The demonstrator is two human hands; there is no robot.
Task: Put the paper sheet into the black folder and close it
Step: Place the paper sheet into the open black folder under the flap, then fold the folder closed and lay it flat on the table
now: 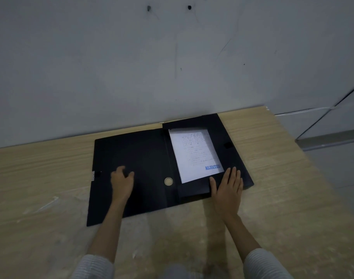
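Note:
The black folder [143,156] lies spread open on the wooden table. A white paper sheet [194,154] with printed text and a blue "REJECTED" stamp rests in its right half, tucked behind the black flaps. My left hand [121,183] rests on the left cover, fingers bent, holding nothing. My right hand [228,187] lies flat with fingers spread on the folder's near right flap, just below the sheet's corner. A round metal ring [168,181] sits on the spine between my hands.
The wooden table [41,188] runs up to a grey wall [131,67] just behind the folder. The table's right edge lies close to the folder's right side, with floor beyond. A small white label [93,175] marks the folder's left edge.

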